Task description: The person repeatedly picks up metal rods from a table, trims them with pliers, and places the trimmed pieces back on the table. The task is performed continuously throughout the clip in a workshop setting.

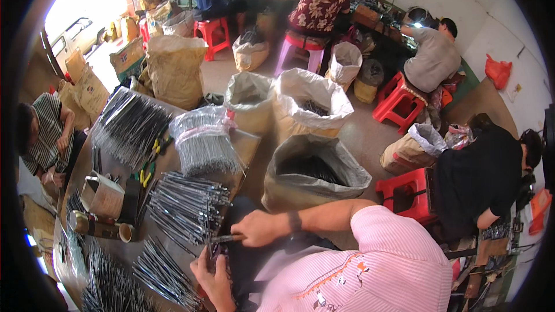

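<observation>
My right hand, at the end of an arm with a dark wristband, is closed around a narrow dark hand tool whose exact kind I cannot make out. Just below it, my left hand is closed, its thumb and fingers curled about a small dark piece beneath the tool's end. A pile of thin, shiny dark strips lies on the table right beside both hands. Another bundle of dark strips lies left of my left hand. Pliers with yellow-green handles rest beyond the nearer pile.
The table also bears a plastic-wrapped bundle, more strips, a whitish box and a metal flask. An open sack stands close beyond my right arm. Several people sit working around the room.
</observation>
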The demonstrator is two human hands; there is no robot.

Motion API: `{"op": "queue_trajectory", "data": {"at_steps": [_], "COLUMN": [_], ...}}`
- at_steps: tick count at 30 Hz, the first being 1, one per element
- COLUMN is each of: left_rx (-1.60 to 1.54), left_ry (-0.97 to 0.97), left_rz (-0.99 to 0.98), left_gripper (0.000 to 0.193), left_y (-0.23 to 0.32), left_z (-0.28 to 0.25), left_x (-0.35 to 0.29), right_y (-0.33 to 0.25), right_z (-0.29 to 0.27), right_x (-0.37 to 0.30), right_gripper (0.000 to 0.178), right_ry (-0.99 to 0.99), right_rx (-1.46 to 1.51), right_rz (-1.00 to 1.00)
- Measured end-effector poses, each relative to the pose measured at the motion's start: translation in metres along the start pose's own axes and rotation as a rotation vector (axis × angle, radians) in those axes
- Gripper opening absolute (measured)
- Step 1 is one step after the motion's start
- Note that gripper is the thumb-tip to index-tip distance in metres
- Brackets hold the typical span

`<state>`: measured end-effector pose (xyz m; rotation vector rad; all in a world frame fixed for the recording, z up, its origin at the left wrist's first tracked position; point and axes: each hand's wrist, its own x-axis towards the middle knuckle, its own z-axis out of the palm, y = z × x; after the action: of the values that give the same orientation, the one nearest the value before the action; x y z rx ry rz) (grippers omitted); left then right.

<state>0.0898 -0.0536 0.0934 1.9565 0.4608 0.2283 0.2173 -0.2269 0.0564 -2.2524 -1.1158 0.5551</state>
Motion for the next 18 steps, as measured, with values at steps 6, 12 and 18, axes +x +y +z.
{"op": "queue_trajectory", "data": {"at_steps": [6,12,18], "left_rx": [0.326,0.309,0.317], "left_ry": [0.172,0.332,0.586], "left_rz": [0.014,0.054,-0.042], "left_gripper": [0.022,0.021,0.024], "left_y": [0.02,-0.033,-0.11], "left_z": [-0.02,-0.038,-0.096], "left_x": [-0.02,-0.014,0.0], "right_y": [-0.018,-0.026,-0.004], "right_z": [0.009,0.017,0.015], "right_x": [0.012,0.016,0.007], "right_gripper": [0.026,0.034,0.038], "right_ry": [-0.085,-0.155,-0.101], "right_rx": [0.074,0.171,0.263], "right_rz": [-0.004,-0.065,0.04]}}
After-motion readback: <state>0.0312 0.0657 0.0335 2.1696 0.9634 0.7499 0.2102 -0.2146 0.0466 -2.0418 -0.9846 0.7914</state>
